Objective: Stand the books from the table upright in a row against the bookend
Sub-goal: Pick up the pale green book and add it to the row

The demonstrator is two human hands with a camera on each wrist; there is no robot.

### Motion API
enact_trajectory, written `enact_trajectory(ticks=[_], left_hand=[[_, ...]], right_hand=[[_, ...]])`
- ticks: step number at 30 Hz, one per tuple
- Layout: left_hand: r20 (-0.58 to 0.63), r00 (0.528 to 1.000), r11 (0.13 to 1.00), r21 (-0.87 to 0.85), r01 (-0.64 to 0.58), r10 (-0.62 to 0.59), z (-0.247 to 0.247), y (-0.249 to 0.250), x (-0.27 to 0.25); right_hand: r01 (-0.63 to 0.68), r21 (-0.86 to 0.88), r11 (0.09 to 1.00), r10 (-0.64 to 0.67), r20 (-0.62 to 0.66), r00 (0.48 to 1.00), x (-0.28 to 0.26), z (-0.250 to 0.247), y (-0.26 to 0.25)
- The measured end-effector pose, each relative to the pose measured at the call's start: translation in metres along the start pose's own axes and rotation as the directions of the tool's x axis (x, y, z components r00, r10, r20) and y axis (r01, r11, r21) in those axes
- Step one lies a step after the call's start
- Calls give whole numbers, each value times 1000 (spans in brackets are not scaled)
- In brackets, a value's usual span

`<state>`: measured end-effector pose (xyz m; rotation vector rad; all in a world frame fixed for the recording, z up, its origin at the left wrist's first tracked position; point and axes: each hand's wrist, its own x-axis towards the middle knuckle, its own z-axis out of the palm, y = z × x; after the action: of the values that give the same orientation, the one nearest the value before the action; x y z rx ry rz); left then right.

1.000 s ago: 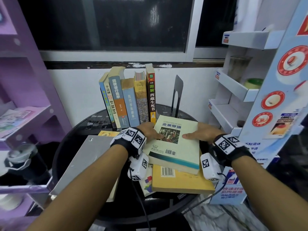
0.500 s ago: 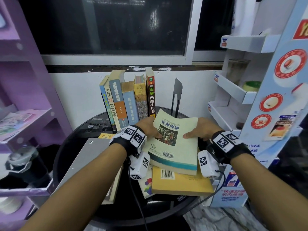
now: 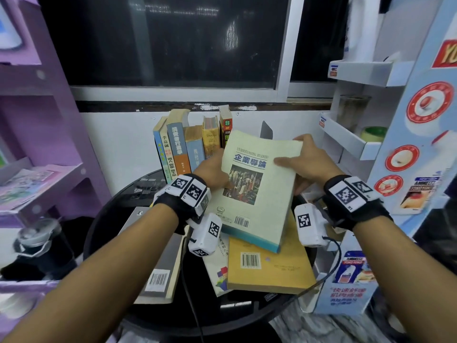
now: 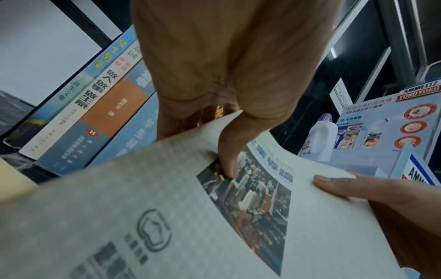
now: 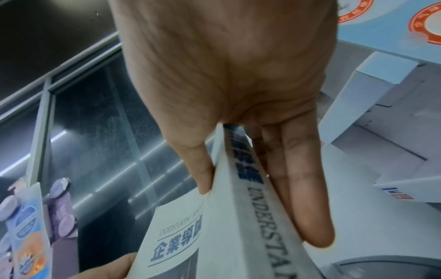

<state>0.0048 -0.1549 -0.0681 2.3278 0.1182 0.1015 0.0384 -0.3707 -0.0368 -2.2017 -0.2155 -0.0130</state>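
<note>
I hold a pale green book tilted up over the round black table. My left hand grips its left edge, thumb on the cover picture. My right hand pinches the spine side, thumb on the cover and fingers along the spine. Behind the held book several books stand upright in a row. The black bookend stands to their right, mostly hidden by the held book. A yellow book and a grey book lie flat on the table.
A purple shelf unit stands at the left. A white and blue display stand with a white bottle is close on the right. A white wall and a dark window are behind the row. Another book lies under the yellow one.
Both hands have lifted the pale green book off the yellow book and tilted its far end up toward the row.
</note>
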Motion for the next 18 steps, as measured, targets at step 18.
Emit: enact_trajectory(ticks=[18], left_hand=[[-33,998,890,-453,-59,49,-10,-1,12]], right_hand=[[249,-89,965,-249,5,968,-18,-9,-45]])
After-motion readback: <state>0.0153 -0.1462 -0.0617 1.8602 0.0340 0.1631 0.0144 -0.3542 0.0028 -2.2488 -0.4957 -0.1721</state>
